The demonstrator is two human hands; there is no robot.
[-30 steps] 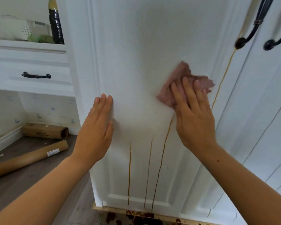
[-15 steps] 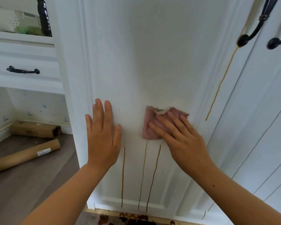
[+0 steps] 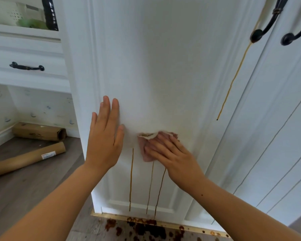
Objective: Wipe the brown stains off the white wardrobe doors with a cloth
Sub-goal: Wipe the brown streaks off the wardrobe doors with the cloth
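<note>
We press the cloth (image 3: 145, 154) on the door (image 3: 163, 66) with our right hand (image 3: 174, 159), fingers straight and spread, to scrub the drips (image 3: 131, 178). Our left hand (image 3: 104, 146) lies flat, fingers together, bracing the door.

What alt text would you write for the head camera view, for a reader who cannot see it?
A person's right hand presses a pink cloth flat against a white wardrobe door, above three brown drip stains; the left hand rests flat beside it. Brown spatter marks the floor below.
</note>
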